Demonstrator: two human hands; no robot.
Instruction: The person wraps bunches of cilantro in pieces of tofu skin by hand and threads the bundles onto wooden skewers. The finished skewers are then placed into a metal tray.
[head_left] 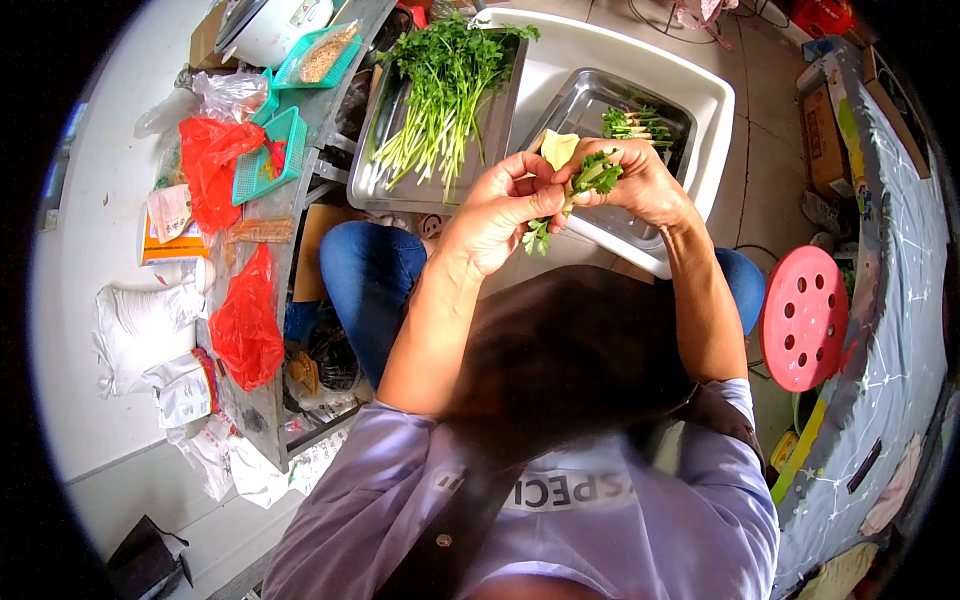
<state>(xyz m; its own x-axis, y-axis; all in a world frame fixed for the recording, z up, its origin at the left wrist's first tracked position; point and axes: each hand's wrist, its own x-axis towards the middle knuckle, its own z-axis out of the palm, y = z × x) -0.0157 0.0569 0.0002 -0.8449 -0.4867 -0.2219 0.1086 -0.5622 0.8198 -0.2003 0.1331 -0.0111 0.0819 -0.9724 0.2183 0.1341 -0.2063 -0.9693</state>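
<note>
Above my lap, both hands hold a small folded bundle of leafy greens [598, 175] between them. My left hand [490, 215] pinches its near end with thumb and fingers, and a few leaves hang below the fingertips. My right hand [645, 185] is closed around the other side. A pale yellow-green leaf or piece [559, 148] sticks up between the hands. Long-stemmed leafy greens [440, 90] lie loose in a metal tray [498, 155] ahead on the left. Several small bundles of greens [635, 125] lie in a second metal tray [590, 85] behind my right hand.
The second tray sits inside a white plastic tub [715, 110]. On my left, a grey table [325, 110] carries turquoise baskets [270, 160], red plastic bags [245, 320] and a pot [285, 30]. A red round stool [803, 318] stands on the right beside a grey patterned cover [890, 330].
</note>
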